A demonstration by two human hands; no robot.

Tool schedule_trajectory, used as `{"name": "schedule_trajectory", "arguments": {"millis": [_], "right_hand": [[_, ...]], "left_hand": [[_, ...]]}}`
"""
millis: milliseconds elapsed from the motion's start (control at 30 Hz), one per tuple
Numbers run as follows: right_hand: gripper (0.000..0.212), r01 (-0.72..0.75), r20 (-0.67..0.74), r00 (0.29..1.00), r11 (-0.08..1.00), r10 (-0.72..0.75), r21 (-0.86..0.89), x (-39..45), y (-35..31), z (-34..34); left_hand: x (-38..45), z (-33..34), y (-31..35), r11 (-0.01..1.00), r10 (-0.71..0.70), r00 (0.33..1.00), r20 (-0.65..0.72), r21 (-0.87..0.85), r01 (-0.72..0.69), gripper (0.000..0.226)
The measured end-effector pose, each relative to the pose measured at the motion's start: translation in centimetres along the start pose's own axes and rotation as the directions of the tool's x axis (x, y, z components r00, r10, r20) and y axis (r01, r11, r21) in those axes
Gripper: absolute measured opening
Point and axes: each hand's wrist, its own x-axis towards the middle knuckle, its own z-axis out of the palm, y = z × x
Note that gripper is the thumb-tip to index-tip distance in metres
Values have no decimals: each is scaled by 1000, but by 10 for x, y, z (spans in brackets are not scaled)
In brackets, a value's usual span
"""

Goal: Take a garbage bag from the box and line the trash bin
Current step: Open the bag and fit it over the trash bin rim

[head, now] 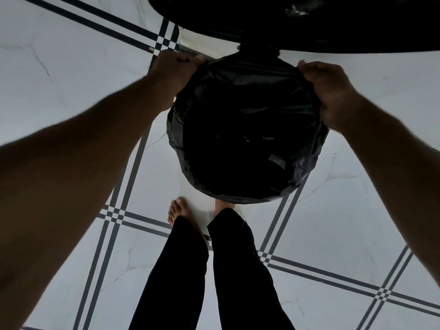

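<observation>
Both hands, left hand (pixel 175 67) and right hand (pixel 326 79), pinch the garbage bag (pixel 247 129) hem at upper centre; thin, limp, slippery film, best gripped along the folded edge.

Both arms extended forward and down, bare to above the elbow, well apart. My left hand (pixel 175 72) is knuckles-up, fingers (pixel 198 59) curled closed in a pinch grip. My right hand (pixel 331 91) mirrors it, fingers (pixel 303 65) clenched. Legs straight below, in dark trousers, bare left foot (pixel 178 210) forward, flat.
</observation>
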Motion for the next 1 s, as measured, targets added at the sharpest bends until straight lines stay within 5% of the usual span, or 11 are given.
{"name": "schedule_trajectory", "arguments": {"millis": [167, 300, 433, 600, 700, 833, 1000], "right_hand": [[30, -54, 58, 997, 999, 53, 5, 6, -2, 1], [30, 15, 220, 974, 991, -45, 136, -3, 7, -17], [10, 95, 247, 962, 989, -120, 112, -7, 10, -25], [18, 48, 46, 998, 998, -49, 33, -1, 8, -16], [33, 18, -64, 998, 998, -14, 61, -12, 12, -19], [25, 16, -245, 969, 994, 12, 109, -45, 32, -40], [4, -17, -61, 998, 986, 28, 163, -75, 59, -55]], "left_hand": [[0, -1, 6, 984, -157, 984, 83, -73, 163, 52], [-14, -10, -10, 952, -64, 994, 85, -294, 86, 27], [-18, -15, -30, 955, 66, 991, 116, -294, -29, 16], [-8, -4, -21, 981, -45, 999, -15, -189, 41, 10], [-20, -3, -17, 971, -86, 996, -37, -227, 76, 29], [-48, -15, -35, 960, -9, 997, -77, -281, -13, 54], [-75, -27, -68, 915, -18, 1000, 18, -404, 23, 18]]}}
